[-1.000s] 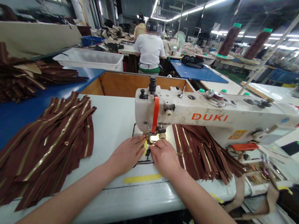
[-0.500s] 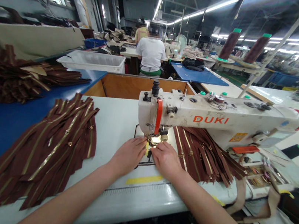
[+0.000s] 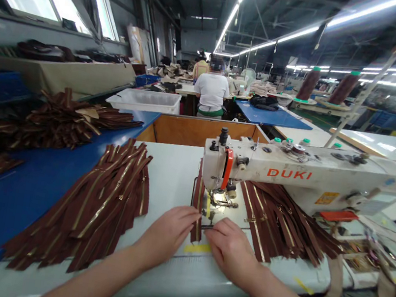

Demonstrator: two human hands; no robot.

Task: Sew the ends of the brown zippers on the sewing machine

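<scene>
A brown zipper strip lies on the white table, running back past the presser foot of the white DUKI sewing machine. My left hand rests on the table with its fingertips pressed on the strip's near end. My right hand lies just right of the strip, fingers curled toward it at the needle plate. Both hands sit in front of the machine head.
A fan of brown zippers lies left on the table, another pile under the machine arm, more on the blue surface. A wooden box stands behind. A person in a white shirt sits farther back. Thread cones stand at right.
The camera has tilted up and shifted left. My hands have drawn back toward me from the presser foot, and a brown zipper strip now shows between them.
</scene>
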